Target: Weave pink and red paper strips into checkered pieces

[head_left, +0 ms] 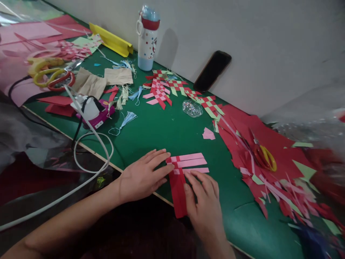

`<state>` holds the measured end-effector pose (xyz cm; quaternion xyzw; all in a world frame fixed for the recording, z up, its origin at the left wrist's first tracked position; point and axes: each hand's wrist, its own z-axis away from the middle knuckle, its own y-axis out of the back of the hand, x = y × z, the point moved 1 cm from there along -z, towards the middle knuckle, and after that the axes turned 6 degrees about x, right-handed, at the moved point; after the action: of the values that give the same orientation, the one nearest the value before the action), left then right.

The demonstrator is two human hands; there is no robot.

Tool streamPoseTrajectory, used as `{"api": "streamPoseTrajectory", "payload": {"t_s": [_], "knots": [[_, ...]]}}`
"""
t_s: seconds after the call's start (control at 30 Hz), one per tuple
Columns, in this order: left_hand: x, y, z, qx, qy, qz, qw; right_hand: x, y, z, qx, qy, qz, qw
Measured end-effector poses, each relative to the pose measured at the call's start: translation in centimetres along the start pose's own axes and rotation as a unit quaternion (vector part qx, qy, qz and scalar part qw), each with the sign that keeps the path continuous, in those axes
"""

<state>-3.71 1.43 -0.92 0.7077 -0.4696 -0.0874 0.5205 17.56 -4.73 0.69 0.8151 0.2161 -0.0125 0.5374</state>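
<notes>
A small weave of red and pink paper strips (178, 190) lies at the table's front edge, checkered at its upper left corner. Its pink strips (192, 160) run to the right and its red ones run down past the edge. My left hand (145, 172) rests at the left side with fingers stretched out, the fingertips touching the checkered corner. My right hand (205, 194) is bent round the right side, thumb by the red strips and fingertips at the lowest pink strip. The fingertips' undersides are hidden.
Finished woven paper pieces (160, 94), a dish of beads (192, 108) and a phone (212, 71) lie farther back. A bottle (147, 43) stands by the wall. Scissors (264, 156) lie on red paper at right. A white cable (104, 144) crosses the left edge.
</notes>
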Motion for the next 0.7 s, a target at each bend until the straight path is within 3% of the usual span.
{"api": "streamPoseTrajectory", "payload": {"t_s": [0.23, 0.47, 0.7], "knots": [[2.1, -0.2, -1.0, -0.048, -0.079, -0.009, 0.996, 4.5, 0.3, -3.6, 0.029, 0.007, 0.022, 0.999], [2.5, -1.9, -1.9, -0.066, -0.055, -0.04, 0.995, 6.0, -2.3, -6.0, -0.1, 0.002, 0.092, 0.991], [2.3, -1.8, -1.6, -0.096, -0.053, -0.056, 0.992, 6.5, -2.5, -5.6, -0.11, -0.017, 0.118, 0.987]]}}
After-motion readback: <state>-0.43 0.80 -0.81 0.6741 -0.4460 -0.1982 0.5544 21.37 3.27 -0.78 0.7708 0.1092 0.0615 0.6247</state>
